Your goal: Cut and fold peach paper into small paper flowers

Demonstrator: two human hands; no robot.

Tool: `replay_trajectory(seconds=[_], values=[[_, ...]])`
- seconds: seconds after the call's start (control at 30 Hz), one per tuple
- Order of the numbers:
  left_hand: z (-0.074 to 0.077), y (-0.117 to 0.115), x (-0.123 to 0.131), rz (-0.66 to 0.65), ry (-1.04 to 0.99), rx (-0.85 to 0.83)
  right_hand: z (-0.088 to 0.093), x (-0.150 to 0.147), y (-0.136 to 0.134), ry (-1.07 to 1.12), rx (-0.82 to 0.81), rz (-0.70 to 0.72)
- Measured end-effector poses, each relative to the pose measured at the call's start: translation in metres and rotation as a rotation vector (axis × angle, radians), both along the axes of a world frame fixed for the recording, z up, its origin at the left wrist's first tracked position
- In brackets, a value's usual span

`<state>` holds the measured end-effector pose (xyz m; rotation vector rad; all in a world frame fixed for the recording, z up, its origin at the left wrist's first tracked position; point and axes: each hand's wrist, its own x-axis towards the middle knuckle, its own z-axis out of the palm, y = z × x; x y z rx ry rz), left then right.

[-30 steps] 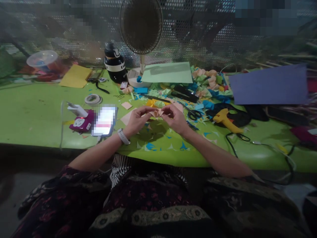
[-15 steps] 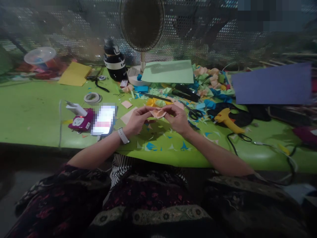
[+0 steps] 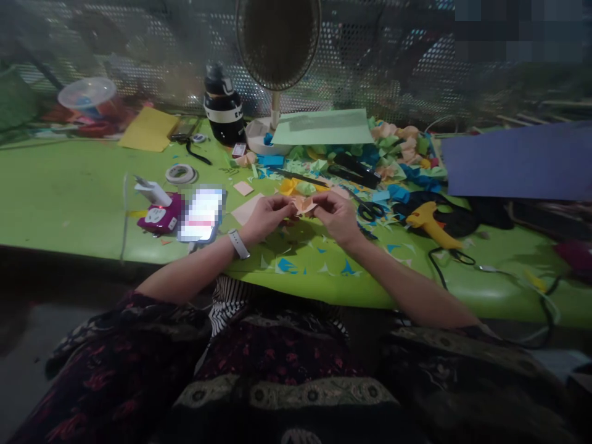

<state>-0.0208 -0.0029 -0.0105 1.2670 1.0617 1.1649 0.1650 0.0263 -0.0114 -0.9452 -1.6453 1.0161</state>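
Note:
Between my two hands is a small folded piece of peach paper (image 3: 304,205), its edges flared outward. My left hand (image 3: 271,217) pinches its left side with thumb and fingers. On the opposite side my right hand (image 3: 338,216) grips it the same way, fingers curled. Both hands hover low above the green table (image 3: 69,203). A flat peach sheet (image 3: 245,211) lies partly behind my left hand, with a small peach square (image 3: 243,188) above it. Black-handled scissors (image 3: 370,211) rest just right of my right hand.
Left of my hands lie a lit phone (image 3: 201,216), a purple power adapter (image 3: 160,216) and a tape roll (image 3: 180,174). A yellow glue gun (image 3: 432,225) is at right. Behind stand a black bottle (image 3: 225,114), a fan (image 3: 278,43), a stapler (image 3: 355,171) and heaped paper pieces (image 3: 407,148).
The peach paper has turned from a smooth, cupped shape to one with pointed, flared edges as my fingers shifted on it. The whole view has moved slightly.

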Motion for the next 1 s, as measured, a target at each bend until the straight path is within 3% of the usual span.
replay_trajectory(seconds=[0.23,0.4,0.5,0.57,0.7,0.9,1.0], values=[[0.001,-0.002,-0.003,0.025,0.237,0.297,-0.002,0.001,0.000,-0.066,0.067,0.030],[0.018,-0.004,-0.010,0.121,0.126,0.451,0.006,0.015,0.014,-0.014,0.077,-0.052],[0.026,0.000,-0.016,0.237,-0.033,0.522,0.016,0.016,0.023,-0.148,0.055,0.006],[0.027,0.002,-0.017,0.264,-0.096,0.543,0.023,0.007,0.031,-0.280,0.103,0.029],[0.023,-0.003,-0.014,0.167,-0.033,0.571,0.032,-0.032,0.056,-0.489,0.264,0.015],[0.022,-0.018,-0.007,0.036,0.191,0.595,0.023,-0.083,0.091,-0.908,0.371,-0.034],[0.025,-0.022,-0.005,-0.005,0.217,0.594,0.018,-0.091,0.093,-0.994,0.551,0.054]])
